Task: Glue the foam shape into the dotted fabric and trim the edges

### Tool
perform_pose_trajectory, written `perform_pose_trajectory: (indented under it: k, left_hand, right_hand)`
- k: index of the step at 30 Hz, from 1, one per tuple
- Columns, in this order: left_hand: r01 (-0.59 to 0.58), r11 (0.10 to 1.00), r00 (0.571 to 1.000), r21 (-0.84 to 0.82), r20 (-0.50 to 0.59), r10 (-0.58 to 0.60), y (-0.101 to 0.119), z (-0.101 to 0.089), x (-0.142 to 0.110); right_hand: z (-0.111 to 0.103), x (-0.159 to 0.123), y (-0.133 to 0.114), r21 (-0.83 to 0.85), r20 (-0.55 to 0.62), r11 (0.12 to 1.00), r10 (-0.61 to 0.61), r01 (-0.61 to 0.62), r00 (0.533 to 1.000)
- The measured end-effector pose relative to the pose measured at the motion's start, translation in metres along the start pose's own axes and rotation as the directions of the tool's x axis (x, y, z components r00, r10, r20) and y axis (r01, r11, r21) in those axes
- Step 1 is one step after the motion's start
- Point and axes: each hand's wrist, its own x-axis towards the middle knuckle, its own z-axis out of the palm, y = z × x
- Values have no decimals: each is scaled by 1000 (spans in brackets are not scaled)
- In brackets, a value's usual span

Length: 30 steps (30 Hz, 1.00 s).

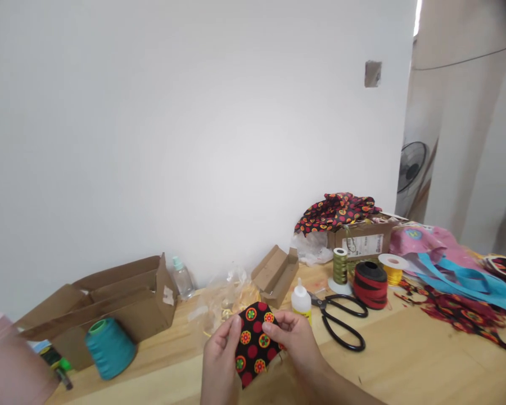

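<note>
Between my two hands, above the wooden table, is a small piece of black fabric (253,351) printed with red dots and bright flower rounds. My left hand (222,354) pinches its left edge, thumb on top. On the opposite side my right hand (297,340) grips the upper right edge, with the thumb on the print. A few loose threads hang at the cloth's lower right edge. Just beyond my right hand stands a white glue bottle (301,298) with a yellow label. Black-handled scissors (343,315) lie to its right.
Left are an open cardboard box (122,304), a teal thread cone (109,349) and a spray bottle (183,278). A small carton (276,275) lies behind my hands. To the right sit a green spool (340,267), red ribbon roll (370,287), blue strap (468,281) and fabric scraps (464,312).
</note>
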Motion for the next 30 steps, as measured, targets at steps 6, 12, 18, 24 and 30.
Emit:
perform_pose_trajectory:
  k: [6, 12, 18, 24, 30]
  left_hand:
    - [-95, 996, 962, -2, -256, 91, 6, -14, 5]
    - [-139, 990, 966, 3, -219, 136, 9, -16, 8]
    - [-115, 968, 993, 224, 7, 117, -1, -5, 7]
    - [-148, 944, 989, 294, 41, 142, 2, -4, 2]
    - [-200, 919, 978, 339, 14, 208, 1, -5, 3]
  right_hand:
    - [-2, 1, -1, 83, -41, 994, 76, -73, 996]
    - [-1, 1, 0, 103, -31, 992, 75, -71, 997]
    - [0, 1, -1, 84, -6, 996, 41, -40, 999]
    - [2, 1, -5, 44, -29, 999, -31, 32, 999]
    - [3, -1, -6, 15, 0, 997, -76, 76, 997]
